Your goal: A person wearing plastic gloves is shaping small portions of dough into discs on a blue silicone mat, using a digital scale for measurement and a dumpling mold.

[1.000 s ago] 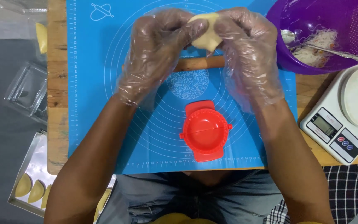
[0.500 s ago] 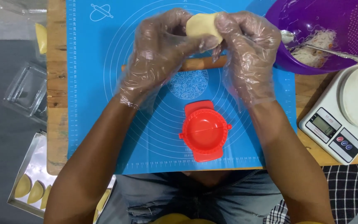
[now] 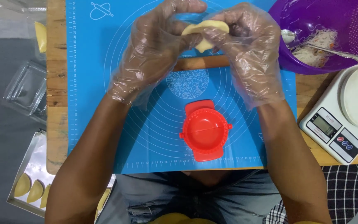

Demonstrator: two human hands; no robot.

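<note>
Now folded over, the pale dough piece (image 3: pixel 206 33) sits pinched between both gloved hands above the blue mat (image 3: pixel 146 137); half a second earlier it was held flatter. Left hand (image 3: pixel 154 49) and right hand (image 3: pixel 249 45) close their fingers on its edges, the red press (image 3: pixel 205 130) lying shut and untouched below.

Near the front edge of the blue mat (image 3: pixel 92 124), the red press mould (image 3: pixel 206 135) stands in the middle; bare mat lies open on both sides of it. At the far right corner the purple bowl (image 3: pixel 311 16) blocks passage. The scale (image 3: pixel 344 112) fills the right edge. A rolling pin (image 3: pixel 201 63) lies across the middle.
</note>
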